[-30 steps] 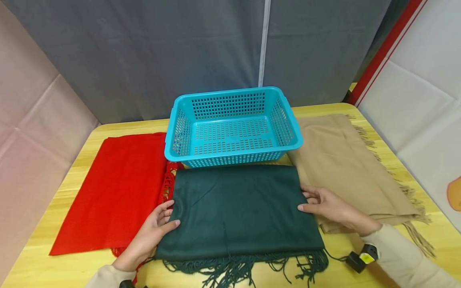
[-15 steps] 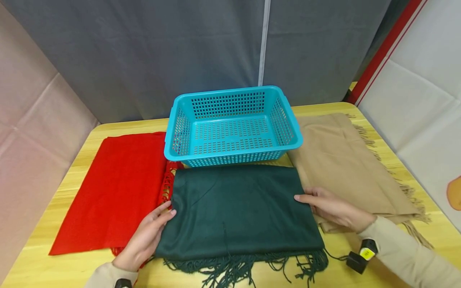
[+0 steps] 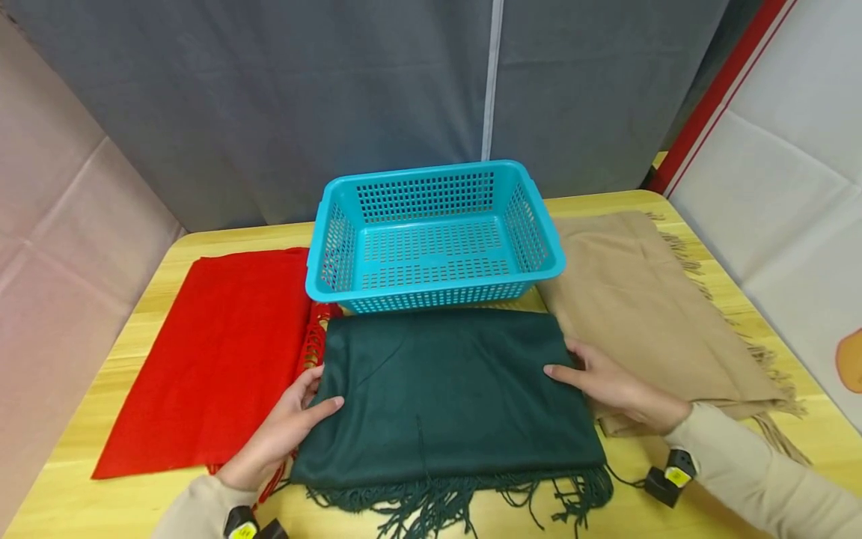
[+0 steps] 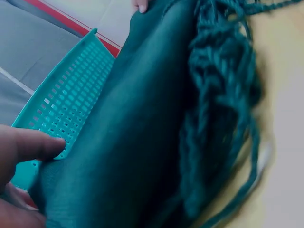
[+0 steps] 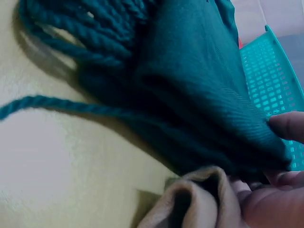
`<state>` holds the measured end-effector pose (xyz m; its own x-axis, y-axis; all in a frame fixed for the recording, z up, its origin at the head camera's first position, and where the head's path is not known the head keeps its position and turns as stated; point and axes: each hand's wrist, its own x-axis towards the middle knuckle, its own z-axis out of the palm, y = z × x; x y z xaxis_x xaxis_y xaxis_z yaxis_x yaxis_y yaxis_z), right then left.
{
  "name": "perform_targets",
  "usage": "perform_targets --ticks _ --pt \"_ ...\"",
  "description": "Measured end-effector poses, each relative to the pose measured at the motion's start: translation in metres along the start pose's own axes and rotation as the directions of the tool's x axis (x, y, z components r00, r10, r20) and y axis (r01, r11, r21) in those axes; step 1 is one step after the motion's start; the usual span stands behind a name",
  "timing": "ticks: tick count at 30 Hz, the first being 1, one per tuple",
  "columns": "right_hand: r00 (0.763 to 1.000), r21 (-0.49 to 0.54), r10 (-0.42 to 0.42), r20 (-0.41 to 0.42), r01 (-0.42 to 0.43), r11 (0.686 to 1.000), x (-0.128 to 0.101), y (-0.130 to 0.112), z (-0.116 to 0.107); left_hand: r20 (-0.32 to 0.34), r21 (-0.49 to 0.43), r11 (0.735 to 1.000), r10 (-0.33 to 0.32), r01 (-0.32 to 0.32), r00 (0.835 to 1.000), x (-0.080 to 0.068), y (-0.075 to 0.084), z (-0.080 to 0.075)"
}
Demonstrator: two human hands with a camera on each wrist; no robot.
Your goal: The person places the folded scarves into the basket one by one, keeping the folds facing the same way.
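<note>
Two hands — left hand (image 3: pixel 279 434) and right hand (image 3: pixel 616 389) — pinch the folded green scarf's (image 3: pixel 444 389) side edges, thumbs on top, each grip holding its layers together before the basket (image 3: pixel 434 288).

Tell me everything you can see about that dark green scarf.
The dark green scarf is a soft, woven-looking cloth, folded into a flat rectangle on the wooden table, just in front of the blue basket. Twisted fringe hangs along its near edge. The left hand and right hand grip its two sides, thumbs on top.
</note>
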<state>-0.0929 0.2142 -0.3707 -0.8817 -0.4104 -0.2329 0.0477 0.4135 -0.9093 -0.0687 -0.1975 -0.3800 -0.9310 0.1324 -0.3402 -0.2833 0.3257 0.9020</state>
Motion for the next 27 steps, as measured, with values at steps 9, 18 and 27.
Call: perform_targets --ticks 9,18,27 --pt "0.994 0.293 0.102 0.039 -0.109 0.95 0.003 -0.001 -0.002 0.013 0.088 0.992 0.093 -0.094 0.996 0.002 -0.001 -0.002" --pt "0.986 0.656 0.158 0.045 -0.148 0.74 0.005 -0.004 -0.001 -0.002 0.044 0.995 0.086 -0.086 0.996 0.004 -0.003 0.0" --pt "0.957 0.495 0.29 -0.024 -0.24 0.835 0.006 -0.012 0.001 -0.029 0.127 0.988 0.088 -0.083 0.996 0.007 -0.005 0.0"
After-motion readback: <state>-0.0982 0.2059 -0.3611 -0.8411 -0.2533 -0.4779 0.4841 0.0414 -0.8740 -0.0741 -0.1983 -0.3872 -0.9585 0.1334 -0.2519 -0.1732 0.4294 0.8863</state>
